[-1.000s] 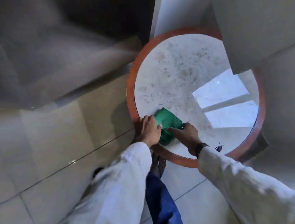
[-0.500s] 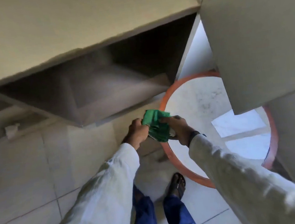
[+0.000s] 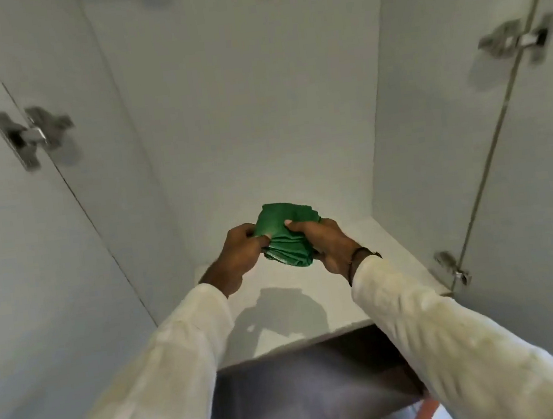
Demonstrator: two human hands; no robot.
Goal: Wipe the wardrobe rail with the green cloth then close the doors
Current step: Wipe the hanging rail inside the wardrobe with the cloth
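A folded green cloth (image 3: 285, 234) is held in the air between both hands, in front of an open white wardrobe compartment. My left hand (image 3: 238, 253) pinches its left edge. My right hand (image 3: 328, 241) grips its right side, thumb on top. The left door (image 3: 13, 239) and the right door (image 3: 538, 162) both stand open, with metal hinges showing. No rail is in view; the top of the compartment is cut off by the frame.
A white shelf (image 3: 300, 313) lies below the hands, with a dark open compartment (image 3: 306, 388) under it. A curved orange rim (image 3: 426, 416) of the round table shows at the bottom right. Hinges (image 3: 30, 135) (image 3: 517, 40) stick out from the doors.
The cloth was picked up off the round table with both hands. The view has swung up from the floor and table into the open wardrobe, the cloth raised with it.
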